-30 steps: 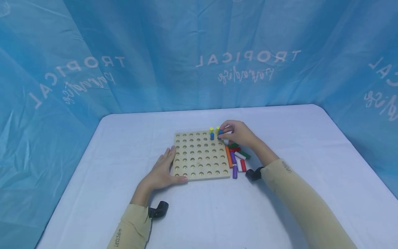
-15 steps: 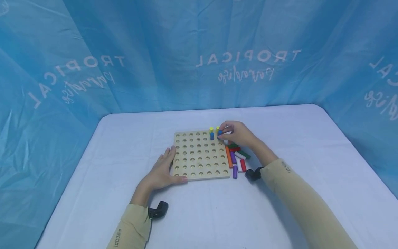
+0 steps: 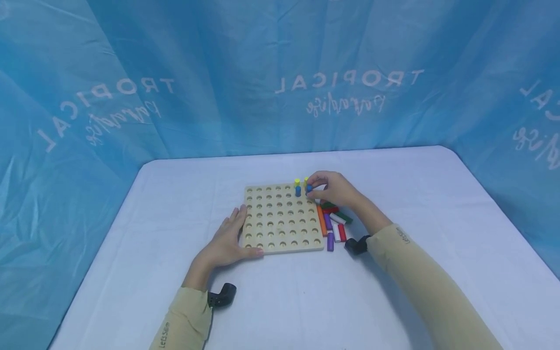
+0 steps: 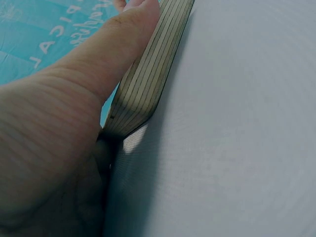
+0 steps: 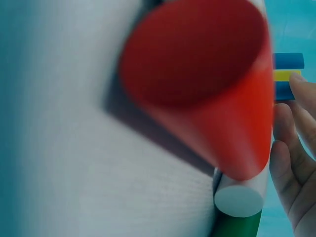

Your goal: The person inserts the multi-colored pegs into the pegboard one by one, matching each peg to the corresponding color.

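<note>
From my remote station I record the board (image 3: 280, 218) flat on the white cloth (image 3: 280, 301), its rows of round holes facing up. The left hand (image 3: 225, 243) is open, fingers extended against the board's left edge and thumb lying along the near edge; the left wrist view confirms the thumb against the layered side. The right hand (image 3: 331, 188) pinches the gripped blue peg (image 3: 309, 188) between thumb and fingers at the board's far right corner, just in front of the right yellow peg (image 3: 306, 181). Fingertips hide the gripped peg's lower end, so I cannot tell whether it sits in a hole. Beside it, the standing blue peg (image 3: 298, 191) is upright in the second row, directly before the left yellow peg (image 3: 297, 183) in the far row. Orange (image 3: 322, 220) lies along the board's right edge, as one peg or two in line, I cannot tell. Next to it I note loose purple pegs (image 3: 330, 241), white pegs (image 3: 336, 232), red pegs (image 3: 342, 232) and green pegs (image 3: 344, 217), lying close together. A red peg, blurred, fills much of the right wrist view. A blue curtain (image 3: 245, 121) with mirrored white lettering hangs behind.
</note>
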{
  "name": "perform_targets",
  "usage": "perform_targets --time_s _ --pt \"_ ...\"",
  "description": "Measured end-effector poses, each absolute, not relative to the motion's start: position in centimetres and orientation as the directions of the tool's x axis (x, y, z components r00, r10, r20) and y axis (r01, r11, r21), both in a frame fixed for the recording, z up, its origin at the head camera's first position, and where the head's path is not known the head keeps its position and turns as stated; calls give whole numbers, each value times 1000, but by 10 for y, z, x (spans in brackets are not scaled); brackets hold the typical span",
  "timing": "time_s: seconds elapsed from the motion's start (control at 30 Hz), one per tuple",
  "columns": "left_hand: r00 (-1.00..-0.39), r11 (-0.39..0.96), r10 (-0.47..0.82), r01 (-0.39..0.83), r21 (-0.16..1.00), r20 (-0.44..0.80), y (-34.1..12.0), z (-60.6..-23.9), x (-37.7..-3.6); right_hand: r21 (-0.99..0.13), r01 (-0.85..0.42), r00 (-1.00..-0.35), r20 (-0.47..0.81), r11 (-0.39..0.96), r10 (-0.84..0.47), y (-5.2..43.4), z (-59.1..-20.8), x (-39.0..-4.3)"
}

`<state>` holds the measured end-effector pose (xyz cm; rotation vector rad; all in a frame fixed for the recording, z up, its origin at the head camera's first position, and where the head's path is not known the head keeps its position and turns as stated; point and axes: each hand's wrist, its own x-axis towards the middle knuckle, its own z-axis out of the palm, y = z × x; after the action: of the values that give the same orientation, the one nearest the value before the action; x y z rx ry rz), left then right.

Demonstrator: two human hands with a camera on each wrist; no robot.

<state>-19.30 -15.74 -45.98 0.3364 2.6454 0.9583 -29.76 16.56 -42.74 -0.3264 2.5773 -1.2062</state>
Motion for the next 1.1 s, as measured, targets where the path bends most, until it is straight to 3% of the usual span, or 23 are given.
perform_targets --time_s 0.53,1.1 --pt "-926 749 315 108 654 -208 -158 -456 -193 -680 -117 -950 -135 723 -281 191 -418 -291" --pt "-924 746 322 114 657 -206 -157 -462 -194 -626 -74 -918 -261 776 -298 210 -422 -284"
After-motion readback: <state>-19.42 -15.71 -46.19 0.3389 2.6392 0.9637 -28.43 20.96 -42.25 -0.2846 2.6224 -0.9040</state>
